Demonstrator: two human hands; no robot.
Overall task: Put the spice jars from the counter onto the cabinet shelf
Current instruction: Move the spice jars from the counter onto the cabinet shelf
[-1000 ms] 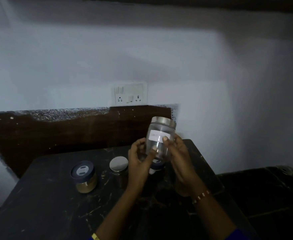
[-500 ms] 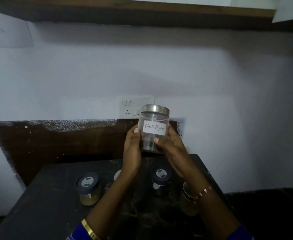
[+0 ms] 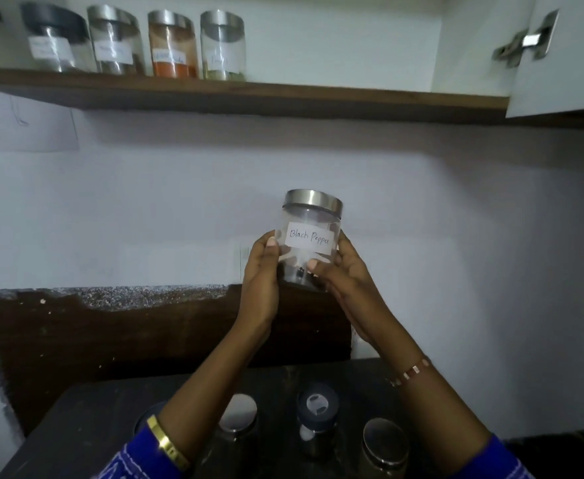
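Observation:
A clear jar (image 3: pixel 313 216) with a steel lid and a white "Black Pepper" label is held upright in mid-air in front of the wall. My left hand (image 3: pixel 261 281) grips its left side and my right hand (image 3: pixel 344 271) grips its right side and lower front. The wooden cabinet shelf (image 3: pixel 318 93) runs across the top, well above the jar. Several labelled spice jars stand on its left part, among them an orange-filled jar (image 3: pixel 172 46) and a black-lidded jar (image 3: pixel 54 39). On the dark counter (image 3: pixel 76 430) below stand more jars: a steel-lidded jar (image 3: pixel 238 413), a dark-lidded jar (image 3: pixel 316 406) and another steel-lidded jar (image 3: pixel 385 444).
An open white cabinet door (image 3: pixel 559 53) with a metal hinge (image 3: pixel 525 43) hangs at the upper right. The right part of the shelf holds nothing. A brown backsplash (image 3: pixel 111 333) sits behind the counter. My left forearm hides part of another jar on the counter.
Both hands have lifted the Black Pepper jar higher off the counter. My view has tilted up, so the cabinet shelf and its jars now show.

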